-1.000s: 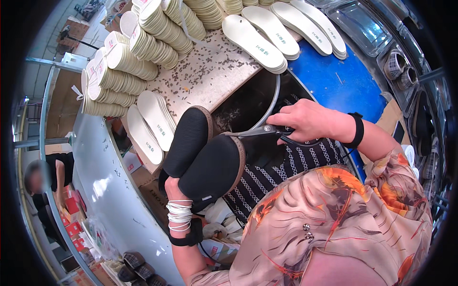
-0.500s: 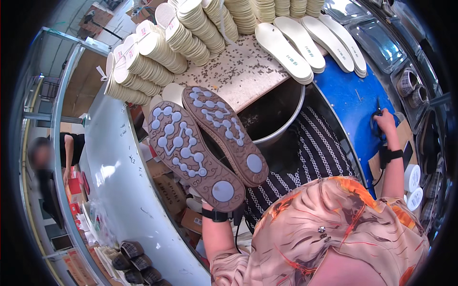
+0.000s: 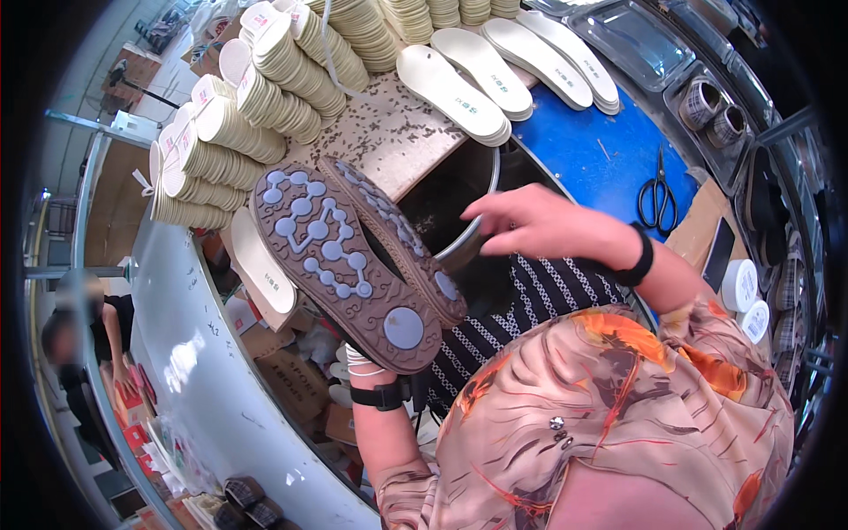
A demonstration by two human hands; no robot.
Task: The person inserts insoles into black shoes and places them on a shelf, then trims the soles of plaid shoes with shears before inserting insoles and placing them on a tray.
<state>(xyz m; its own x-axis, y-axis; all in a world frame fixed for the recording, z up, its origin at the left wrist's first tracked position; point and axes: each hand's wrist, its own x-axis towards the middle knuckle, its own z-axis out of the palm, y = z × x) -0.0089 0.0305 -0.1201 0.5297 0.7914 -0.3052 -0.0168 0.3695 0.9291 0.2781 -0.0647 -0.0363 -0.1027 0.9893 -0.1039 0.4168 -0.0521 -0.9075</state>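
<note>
Two slip-on shoes (image 3: 340, 265) are held together with their soles up; the soles are brown with grey-blue round pads. My left hand (image 3: 364, 357) grips them from below and is mostly hidden under the heels, with only the wrist, its white bands and a black watch showing. My right hand (image 3: 530, 225) hovers over a round metal pot (image 3: 481, 234), fingers spread and holding nothing, fingertips close to the toe of the nearer shoe. Black scissors (image 3: 658, 196) lie on the blue tabletop (image 3: 583, 150) to the right, apart from both hands.
Tall stacks of beige insoles (image 3: 265, 97) and rows of flat white insoles (image 3: 459, 84) cover the speckled bench behind. Clear plastic trays (image 3: 645, 40) and white round containers (image 3: 740, 284) sit at the right. Cardboard boxes (image 3: 296, 380) lie below the bench. Another person (image 3: 84, 344) works at far left.
My right hand left the scissors on the blue tabletop and came back left over the pot toward the shoes. The shoes stay sole-up in my left hand.
</note>
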